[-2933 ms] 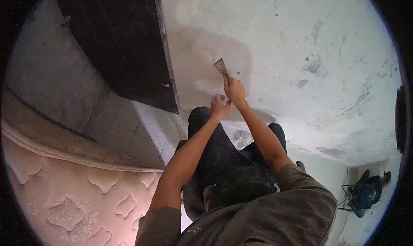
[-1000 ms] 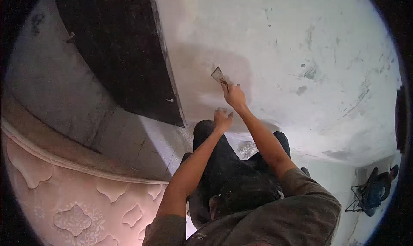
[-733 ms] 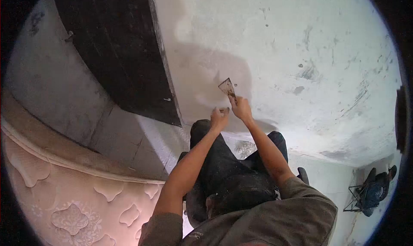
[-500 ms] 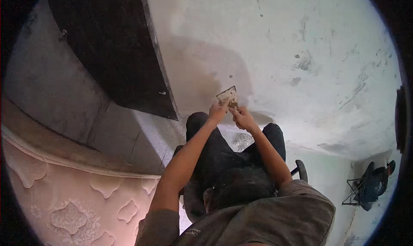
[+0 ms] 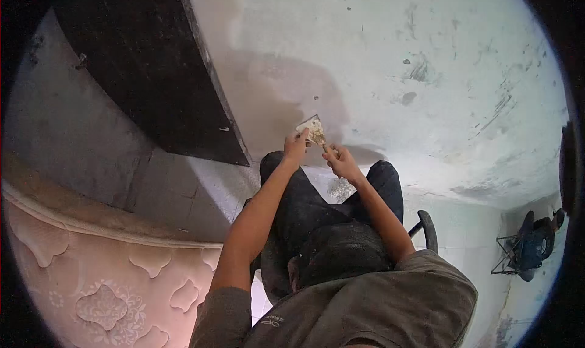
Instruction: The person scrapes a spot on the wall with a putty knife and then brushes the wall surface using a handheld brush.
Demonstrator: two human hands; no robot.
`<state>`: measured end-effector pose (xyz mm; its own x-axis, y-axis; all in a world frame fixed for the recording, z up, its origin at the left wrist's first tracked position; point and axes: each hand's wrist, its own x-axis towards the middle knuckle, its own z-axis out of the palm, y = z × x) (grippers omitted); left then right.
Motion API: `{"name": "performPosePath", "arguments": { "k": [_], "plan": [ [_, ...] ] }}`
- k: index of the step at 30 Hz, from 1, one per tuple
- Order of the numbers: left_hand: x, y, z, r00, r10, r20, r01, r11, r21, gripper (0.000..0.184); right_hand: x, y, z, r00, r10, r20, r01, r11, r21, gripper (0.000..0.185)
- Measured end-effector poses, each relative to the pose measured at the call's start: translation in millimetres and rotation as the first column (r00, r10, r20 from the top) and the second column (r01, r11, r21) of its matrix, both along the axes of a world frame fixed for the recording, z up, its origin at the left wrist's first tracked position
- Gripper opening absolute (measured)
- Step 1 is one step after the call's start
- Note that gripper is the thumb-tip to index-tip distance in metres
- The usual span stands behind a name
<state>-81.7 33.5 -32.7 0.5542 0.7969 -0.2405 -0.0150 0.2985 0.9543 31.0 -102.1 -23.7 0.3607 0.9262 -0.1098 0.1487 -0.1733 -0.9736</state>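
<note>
The scraper (image 5: 315, 132) is sitting to the right of the door (image 5: 143, 62), near its lower corner; its blade is pointing upward and showing a pale, patchy coating; the right hand (image 5: 341, 163), farther from the door, is grasping the scraper by its handle in bent fingers; the left hand (image 5: 295, 149), nearer the door, is touching the blade, one finger lying over its face; whether its other fingers are closing behind the blade, I cannot tell. The wall (image 5: 451, 104) is stretching away right of the door, bearing dark scuffs; the mattress (image 5: 103, 263) is spreading below the door; a chair (image 5: 429, 232) is poking out well to the door's right; farther right, a person (image 5: 536, 244) in dark clothes is showing small.
</note>
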Motion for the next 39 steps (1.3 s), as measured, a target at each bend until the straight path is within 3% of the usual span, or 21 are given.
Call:
{"name": "performPosePath", "arguments": {
  "k": [2,7,12,14,18,32,39],
  "plan": [
    [-1,1,0,0.998,0.062,-0.021,-0.060,0.994,0.088,0.032,0,0,-5,0.999,-0.011,0.030,0.011,1.000,-0.011,0.029],
    [2,7,-12,0.999,0.015,-0.051,-0.010,0.995,0.101,0.027,-4,-1,-7,0.995,0.008,0.095,-0.006,1.000,-0.024,0.026],
    [4,7,-17,0.999,0.032,-0.024,-0.029,0.994,0.107,0.027,-3,0,-13,1.000,0.011,-0.008,-0.011,1.000,-0.013,0.022],
    [7,14,-24,0.992,0.026,-0.122,-0.004,0.984,0.180,0.026,-2,-1,-15,0.999,0.004,0.040,-0.004,1.000,-0.017,0.027],
    [9,15,-30,0.996,0.027,-0.090,-0.010,0.983,0.182,0.025,-2,-2,-14,0.992,-0.014,0.129,0.018,0.999,-0.034,0.033],
    [7,17,-31,0.986,0.020,-0.165,0.019,0.972,0.236,0.026,-5,-2,-16,0.993,0.005,0.120,-0.005,1.000,0.001,0.025],
    [10,20,-43,0.994,0.016,-0.108,0.010,0.972,0.234,0.027,-5,-1,-18,0.995,-0.006,0.097,0.006,1.000,-0.002,0.022]
  ]
}}
